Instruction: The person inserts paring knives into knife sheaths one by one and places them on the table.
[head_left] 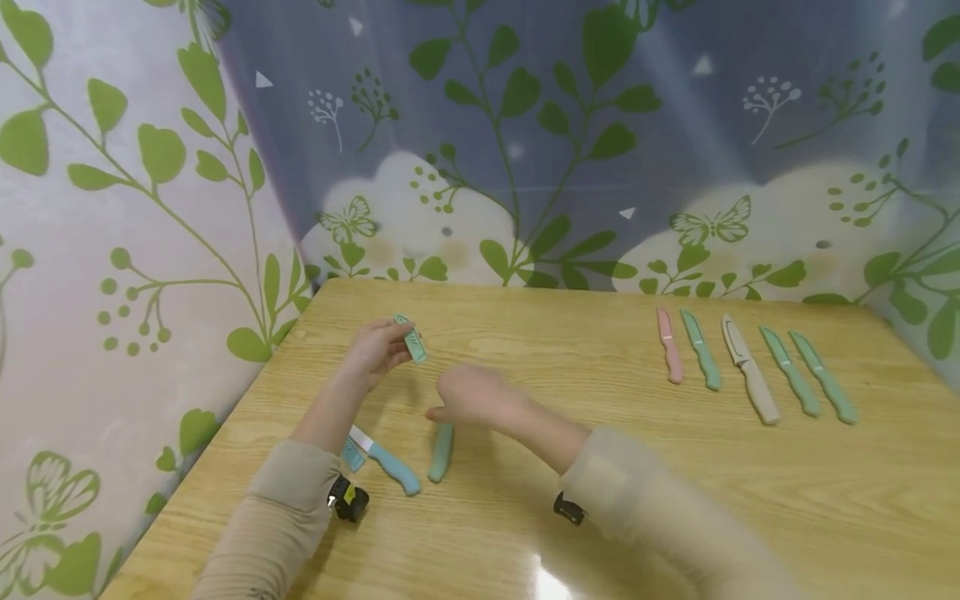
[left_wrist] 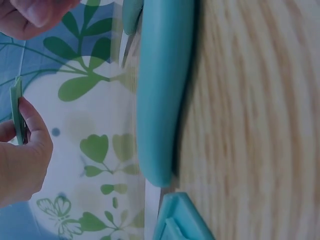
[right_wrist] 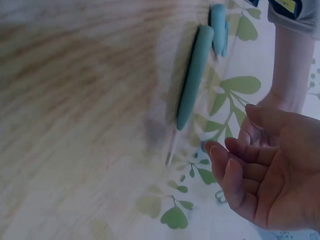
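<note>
In the head view my left hand (head_left: 372,357) pinches a small green knife sheath (head_left: 412,341) between thumb and fingers, held up over the table. The same sheath (left_wrist: 18,112) shows edge-on in the left wrist view. My right hand (head_left: 471,397) hovers just above a green-handled knife (head_left: 442,454), hiding its blade from the head camera. In the right wrist view that hand's fingers (right_wrist: 235,185) curl loosely around nothing, while the knife's bare blade (right_wrist: 173,147) lies on the wood. Left of it lies a blue-handled knife (head_left: 395,469) beside a blue sheath (head_left: 352,455).
On the right of the wooden table (head_left: 570,350) several knives lie in a row: a pink one (head_left: 670,346), a beige one (head_left: 752,371) and green ones (head_left: 787,371). A leaf-patterned cloth (head_left: 517,167) hangs behind the table and along its left side.
</note>
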